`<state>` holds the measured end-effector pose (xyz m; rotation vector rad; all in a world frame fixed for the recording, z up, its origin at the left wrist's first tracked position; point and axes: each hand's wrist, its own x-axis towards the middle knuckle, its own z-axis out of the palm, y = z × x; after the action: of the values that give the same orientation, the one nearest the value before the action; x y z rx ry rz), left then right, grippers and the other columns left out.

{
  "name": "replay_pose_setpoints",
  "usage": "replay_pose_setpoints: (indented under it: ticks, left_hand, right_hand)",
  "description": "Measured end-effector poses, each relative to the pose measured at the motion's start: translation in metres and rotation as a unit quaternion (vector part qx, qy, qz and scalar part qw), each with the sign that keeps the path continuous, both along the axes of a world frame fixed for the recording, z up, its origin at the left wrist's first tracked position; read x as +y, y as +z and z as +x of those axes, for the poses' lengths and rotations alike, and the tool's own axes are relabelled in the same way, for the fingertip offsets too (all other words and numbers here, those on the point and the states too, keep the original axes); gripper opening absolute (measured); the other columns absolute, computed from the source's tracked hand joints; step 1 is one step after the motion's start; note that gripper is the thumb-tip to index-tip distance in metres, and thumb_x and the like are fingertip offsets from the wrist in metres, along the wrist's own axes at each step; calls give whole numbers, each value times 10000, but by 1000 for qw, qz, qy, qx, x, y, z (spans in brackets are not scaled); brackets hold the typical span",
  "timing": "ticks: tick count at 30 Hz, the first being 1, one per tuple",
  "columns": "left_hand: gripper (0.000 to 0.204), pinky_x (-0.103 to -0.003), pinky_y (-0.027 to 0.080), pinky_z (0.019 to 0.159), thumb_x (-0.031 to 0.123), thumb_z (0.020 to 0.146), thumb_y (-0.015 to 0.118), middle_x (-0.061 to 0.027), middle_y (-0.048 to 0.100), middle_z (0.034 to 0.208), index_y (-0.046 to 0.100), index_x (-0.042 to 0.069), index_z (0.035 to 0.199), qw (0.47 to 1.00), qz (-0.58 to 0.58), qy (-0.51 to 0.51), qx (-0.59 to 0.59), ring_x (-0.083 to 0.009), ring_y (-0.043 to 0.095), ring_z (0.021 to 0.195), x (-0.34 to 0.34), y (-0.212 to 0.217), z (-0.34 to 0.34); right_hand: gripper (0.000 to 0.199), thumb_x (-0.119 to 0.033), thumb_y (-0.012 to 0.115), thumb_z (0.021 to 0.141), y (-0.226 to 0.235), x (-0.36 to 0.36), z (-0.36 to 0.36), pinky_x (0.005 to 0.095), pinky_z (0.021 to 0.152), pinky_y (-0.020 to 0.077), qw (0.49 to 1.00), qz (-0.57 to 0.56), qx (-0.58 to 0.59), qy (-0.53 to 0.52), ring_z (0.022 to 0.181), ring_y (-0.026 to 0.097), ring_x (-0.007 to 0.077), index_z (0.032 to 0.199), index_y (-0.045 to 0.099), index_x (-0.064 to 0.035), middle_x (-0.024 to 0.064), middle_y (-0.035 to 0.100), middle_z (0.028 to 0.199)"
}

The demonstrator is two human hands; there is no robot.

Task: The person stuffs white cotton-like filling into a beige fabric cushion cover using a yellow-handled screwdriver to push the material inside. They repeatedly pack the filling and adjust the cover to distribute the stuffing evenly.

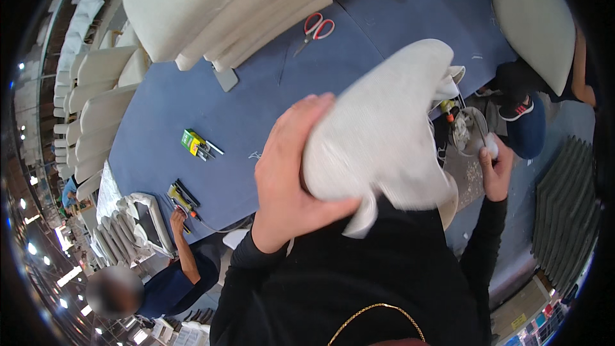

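Note:
My left hand (286, 173) grips a cream fabric-covered padded panel (378, 128) by its left edge, thumb toward me and fingers on the far side. The panel is lifted above the table and slightly blurred. A loose fabric flap (362, 218) hangs from its near edge. Off to the right, my right hand (498, 170) is closed on a small white thing, whose kind I cannot make out, beside a round container (471, 131) holding whitish scraps.
On the blue table (256, 115) lie red-handled scissors (315, 29), a green-yellow box (192, 143) with staple strips, and a staple gun (182, 197). Cream panels (224, 6) are stacked at the back. A co-worker (182, 279) works at left; another person (522, 77) is at right.

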<state>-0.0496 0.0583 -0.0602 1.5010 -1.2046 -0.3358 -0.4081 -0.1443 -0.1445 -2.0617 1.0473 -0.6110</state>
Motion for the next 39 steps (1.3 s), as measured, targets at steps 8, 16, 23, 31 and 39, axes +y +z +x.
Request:
replay_pose_setpoints:
  ticks: [8, 16, 23, 31, 39]
  left_hand:
    - [812, -380, 558, 1002, 59, 674, 900, -206, 717, 1299, 609, -1, 1430, 989, -1, 130, -68, -326, 734, 1172, -18, 17, -3]
    - [767, -465, 455, 1083, 276, 678, 946, -215, 646, 1439, 678, 43, 1358, 998, -30, -54, 14, -413, 603, 1363, -18, 5, -22]
    - [542, -621, 311, 1158, 444, 757, 917, -257, 683, 1376, 756, 143, 1179, 940, -132, -313, 11, -526, 516, 1423, -42, -8, 21]
    - [591, -643, 310, 1157, 390, 724, 943, -258, 657, 1412, 746, 135, 1220, 916, -178, -359, 17, -547, 494, 1422, -61, -15, 31]
    - [639, -632, 328, 1136, 361, 710, 952, -241, 618, 1465, 705, 147, 1259, 926, -160, -334, 75, -520, 505, 1407, -61, -10, 28]
  right_hand:
    - [362, -330, 566, 1119, 46, 7, 137, 249, 586, 398, 900, 224, -372, -34, 660, 548, 100, 1230, 642, 6, 37, 618, 824]
    - [468, -341, 517, 1120, 69, -13, 191, 303, 1015, 480, 909, 240, -323, 110, 1104, 657, 162, 1272, 691, 66, 155, 723, 1306]
    - [454, -368, 548, 1092, 52, -2, 186, 367, 1011, 486, 908, 182, -358, 123, 1120, 658, 221, 1187, 691, 53, 203, 717, 1292]
    - [458, -380, 538, 1089, 54, -2, 196, 376, 1020, 487, 907, 168, -371, 107, 1132, 658, 251, 1153, 674, 52, 240, 692, 1314]
    - [439, -358, 543, 1082, 51, -5, 193, 387, 1028, 481, 904, 162, -378, 116, 1120, 653, 262, 1138, 657, 62, 268, 683, 1301]
